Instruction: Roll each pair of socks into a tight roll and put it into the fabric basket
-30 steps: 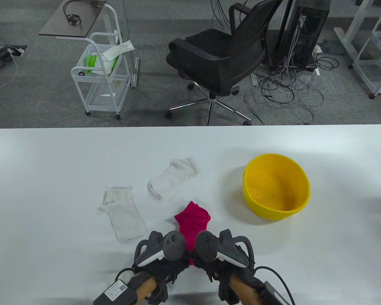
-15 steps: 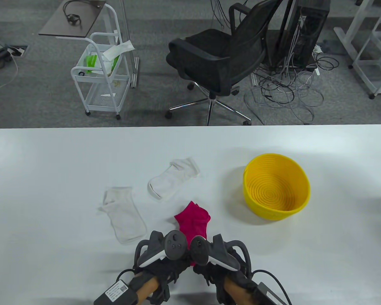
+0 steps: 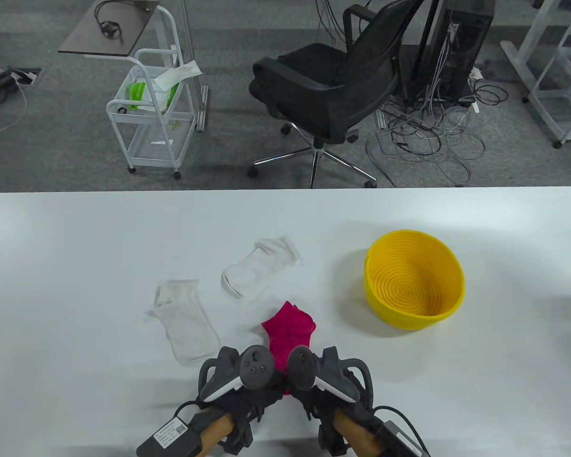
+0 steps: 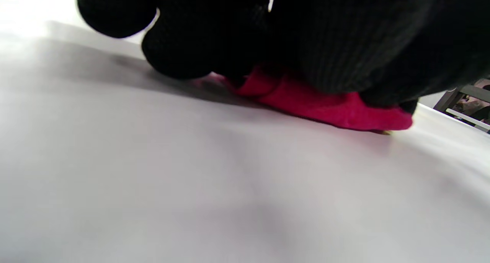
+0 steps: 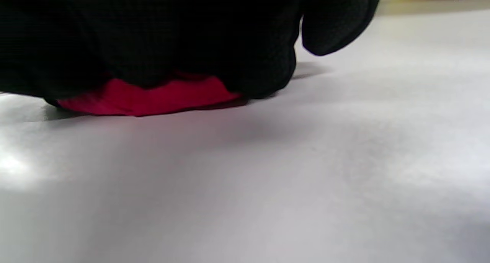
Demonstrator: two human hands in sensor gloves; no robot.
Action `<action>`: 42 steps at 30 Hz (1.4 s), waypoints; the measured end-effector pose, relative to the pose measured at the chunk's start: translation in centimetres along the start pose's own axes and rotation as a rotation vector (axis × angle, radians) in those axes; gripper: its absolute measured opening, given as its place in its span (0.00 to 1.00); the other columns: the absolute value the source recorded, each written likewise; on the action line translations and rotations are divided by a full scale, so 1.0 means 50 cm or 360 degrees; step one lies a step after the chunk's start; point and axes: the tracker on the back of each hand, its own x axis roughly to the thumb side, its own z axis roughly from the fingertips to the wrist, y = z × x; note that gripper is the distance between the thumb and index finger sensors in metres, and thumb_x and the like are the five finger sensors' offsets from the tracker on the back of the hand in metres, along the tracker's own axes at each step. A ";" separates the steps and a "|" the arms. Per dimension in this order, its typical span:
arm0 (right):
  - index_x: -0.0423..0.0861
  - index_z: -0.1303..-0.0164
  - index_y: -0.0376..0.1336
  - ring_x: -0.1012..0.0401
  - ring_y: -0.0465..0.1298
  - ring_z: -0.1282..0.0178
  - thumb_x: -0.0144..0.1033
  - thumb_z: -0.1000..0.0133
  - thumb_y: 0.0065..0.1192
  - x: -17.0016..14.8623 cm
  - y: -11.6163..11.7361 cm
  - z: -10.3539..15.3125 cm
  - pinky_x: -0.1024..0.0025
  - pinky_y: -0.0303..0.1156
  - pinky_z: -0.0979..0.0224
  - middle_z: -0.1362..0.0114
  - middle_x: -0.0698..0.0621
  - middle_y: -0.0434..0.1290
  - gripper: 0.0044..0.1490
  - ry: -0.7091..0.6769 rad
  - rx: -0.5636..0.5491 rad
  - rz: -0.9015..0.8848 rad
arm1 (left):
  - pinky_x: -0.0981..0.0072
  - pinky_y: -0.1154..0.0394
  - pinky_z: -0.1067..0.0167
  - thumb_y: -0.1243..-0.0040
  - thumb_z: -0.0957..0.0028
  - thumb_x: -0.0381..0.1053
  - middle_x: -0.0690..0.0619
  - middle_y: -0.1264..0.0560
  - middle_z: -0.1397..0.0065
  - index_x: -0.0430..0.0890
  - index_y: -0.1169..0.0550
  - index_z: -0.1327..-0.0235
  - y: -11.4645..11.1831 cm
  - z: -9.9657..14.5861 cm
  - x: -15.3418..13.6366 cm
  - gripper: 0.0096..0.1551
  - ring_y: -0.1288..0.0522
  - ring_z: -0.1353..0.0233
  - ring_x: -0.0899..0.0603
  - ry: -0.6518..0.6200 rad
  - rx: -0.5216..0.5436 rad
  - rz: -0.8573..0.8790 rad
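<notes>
Both hands sit side by side at the near edge of the smooth white table (image 3: 76, 247), each in a black knitted glove with a rounded grey-and-white tracker on its back. The left hand (image 3: 240, 381) and the right hand (image 3: 323, 381) bear down on the near end of the magenta sock pair (image 3: 289, 333), a soft, fine-knit piece that lies flat and reaches away toward the far side. In the left wrist view the curled gloved fingers (image 4: 180, 52) bunch the magenta cloth against the table; in the right wrist view the fingers (image 5: 264, 64) likewise curl over a low, folded hump of it, so both hands grip the sock.

To the right, well apart from the hands, stands the yellow basket (image 3: 449, 297), a round bowl of coiled rope with a spiral floor. Left of the magenta pair lie two white socks: one (image 3: 185, 323) flat and limp beside the left hand, the other (image 3: 259, 269) farther off, slightly crumpled, its ribbed cuff open.
</notes>
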 end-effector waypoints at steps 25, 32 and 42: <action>0.59 0.44 0.72 0.59 0.80 0.37 0.52 0.60 0.79 0.015 0.009 0.012 0.46 0.69 0.27 0.38 0.58 0.79 0.32 -0.0026 -0.0129 0.0215 | 0.46 0.29 0.42 0.31 0.61 0.57 0.49 0.19 0.41 0.54 0.13 0.49 0.026 0.006 -0.017 0.26 0.20 0.45 0.43 0.0083 -0.0043 0.0130; 0.55 0.42 0.71 0.58 0.78 0.37 0.50 0.53 0.68 0.005 0.006 0.000 0.45 0.67 0.26 0.38 0.56 0.77 0.28 -0.0014 -0.0019 0.0092 | 0.45 0.32 0.39 0.27 0.65 0.58 0.50 0.22 0.39 0.53 0.15 0.47 0.006 0.001 -0.002 0.30 0.23 0.42 0.43 0.0040 -0.0096 -0.0040; 0.60 0.44 0.73 0.59 0.80 0.35 0.48 0.53 0.70 -0.019 -0.064 0.030 0.46 0.68 0.27 0.35 0.59 0.79 0.25 -0.0122 -0.0135 -0.0084 | 0.44 0.33 0.39 0.39 0.57 0.54 0.47 0.21 0.42 0.50 0.15 0.49 -0.001 -0.001 0.001 0.24 0.24 0.45 0.41 0.0039 -0.0168 0.0079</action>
